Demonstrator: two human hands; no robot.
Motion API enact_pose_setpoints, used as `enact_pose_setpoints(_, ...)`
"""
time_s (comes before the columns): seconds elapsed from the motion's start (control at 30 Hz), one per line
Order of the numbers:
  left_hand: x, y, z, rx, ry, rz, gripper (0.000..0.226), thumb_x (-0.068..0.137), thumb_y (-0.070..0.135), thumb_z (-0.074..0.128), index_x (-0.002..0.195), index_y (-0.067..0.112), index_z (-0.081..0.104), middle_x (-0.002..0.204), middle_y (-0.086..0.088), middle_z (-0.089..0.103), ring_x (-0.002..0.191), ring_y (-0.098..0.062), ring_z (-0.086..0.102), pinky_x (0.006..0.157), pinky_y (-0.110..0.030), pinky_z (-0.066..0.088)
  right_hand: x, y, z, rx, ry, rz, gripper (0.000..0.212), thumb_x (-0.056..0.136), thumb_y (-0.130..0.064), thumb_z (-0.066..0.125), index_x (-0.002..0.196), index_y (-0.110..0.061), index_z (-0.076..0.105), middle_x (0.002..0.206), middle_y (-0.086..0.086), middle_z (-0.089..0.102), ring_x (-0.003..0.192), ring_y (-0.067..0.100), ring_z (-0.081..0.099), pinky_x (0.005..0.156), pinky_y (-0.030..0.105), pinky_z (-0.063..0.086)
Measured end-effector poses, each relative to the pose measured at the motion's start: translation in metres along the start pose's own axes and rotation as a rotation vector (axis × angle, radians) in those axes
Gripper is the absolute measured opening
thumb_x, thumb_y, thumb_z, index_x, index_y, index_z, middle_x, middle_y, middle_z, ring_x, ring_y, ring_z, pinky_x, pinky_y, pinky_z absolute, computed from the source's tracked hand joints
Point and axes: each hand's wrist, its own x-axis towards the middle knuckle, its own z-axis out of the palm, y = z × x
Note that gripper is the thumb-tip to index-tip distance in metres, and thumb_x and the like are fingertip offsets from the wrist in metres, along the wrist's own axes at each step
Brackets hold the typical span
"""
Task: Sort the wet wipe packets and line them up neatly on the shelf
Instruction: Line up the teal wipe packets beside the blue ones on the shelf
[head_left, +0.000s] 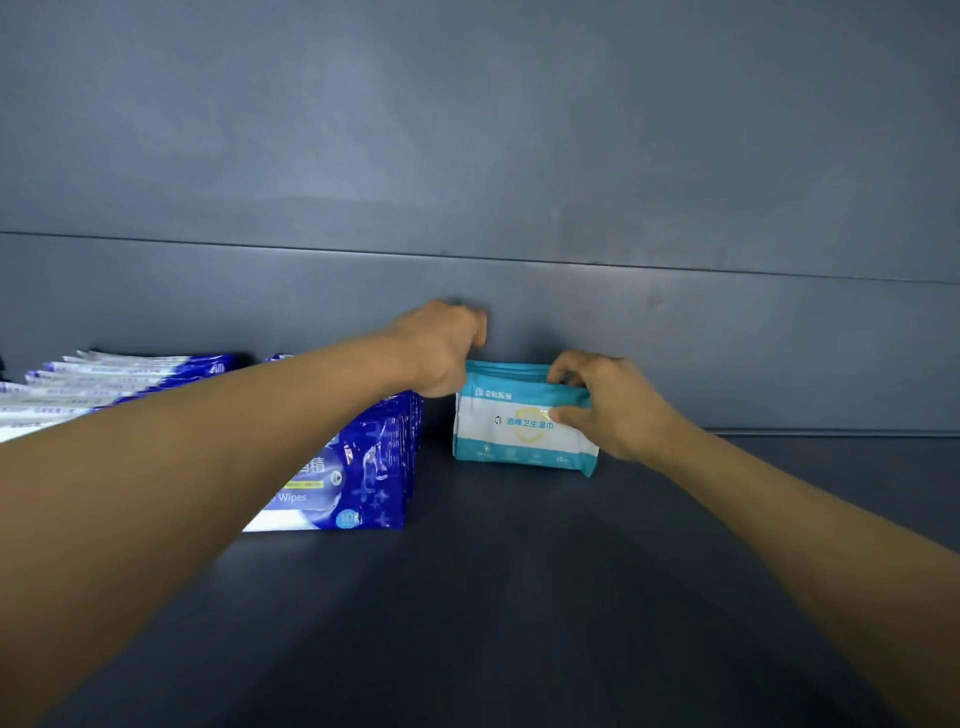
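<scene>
A small stack of teal-and-white wet wipe packets (519, 431) stands upright on the dark shelf (519, 597), near the back wall. My right hand (608, 405) pinches the stack's right side, thumb on the front face and fingers over the top. My left hand (441, 348) grips the stack's upper left corner with curled fingers. Just left of it stands a row of dark blue wipe packets (363, 473), partly hidden by my left forearm. More blue-and-white packets (104, 384) lie fanned at the far left.
The grey back wall (727, 338) rises right behind the teal packets. Bare shelf surface stretches to the right of the teal stack and across the front. The shelf above (467, 130) closes the space overhead.
</scene>
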Motion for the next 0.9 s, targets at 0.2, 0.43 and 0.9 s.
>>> enact_pose_setpoints(0.2, -0.012, 0.013, 0.007, 0.121, -0.031, 0.0, 0.057, 0.075, 0.024, 0.078, 0.119, 0.014, 0.044, 0.113, -0.005, 0.056, 0.102, -0.029, 0.056, 0.078, -0.037, 0.049, -0.008, -0.003, 0.008, -0.164, 0.142, 0.015, 0.042, 0.083, -0.029, 0.069, 0.114, -0.017, 0.044, 0.119, 0.003, 0.046, 0.099, 0.026, 0.059, 0.077, 0.041, 0.05)
enact_pose_setpoints(0.43, -0.012, 0.022, 0.02, 0.319, 0.06, 0.01, 0.068, 0.072, 0.046, 0.077, 0.119, 0.012, 0.041, 0.111, -0.005, 0.061, 0.101, -0.027, 0.061, 0.069, -0.032, 0.037, -0.011, -0.005, 0.008, -0.101, 0.192, -0.047, 0.034, 0.084, -0.011, 0.067, 0.112, -0.008, 0.048, 0.119, 0.009, 0.04, 0.093, 0.029, 0.058, 0.078, 0.039, 0.052)
enact_pose_setpoints(0.9, -0.008, 0.024, 0.028, 0.489, 0.152, 0.03, 0.057, 0.082, 0.039, 0.069, 0.122, 0.012, 0.039, 0.109, -0.004, 0.064, 0.1, -0.024, 0.063, 0.074, -0.029, 0.032, -0.018, -0.006, 0.009, -0.172, 0.153, 0.081, 0.061, 0.075, -0.016, 0.078, 0.123, -0.012, 0.04, 0.125, 0.008, 0.038, 0.098, 0.03, 0.058, 0.078, 0.035, 0.049)
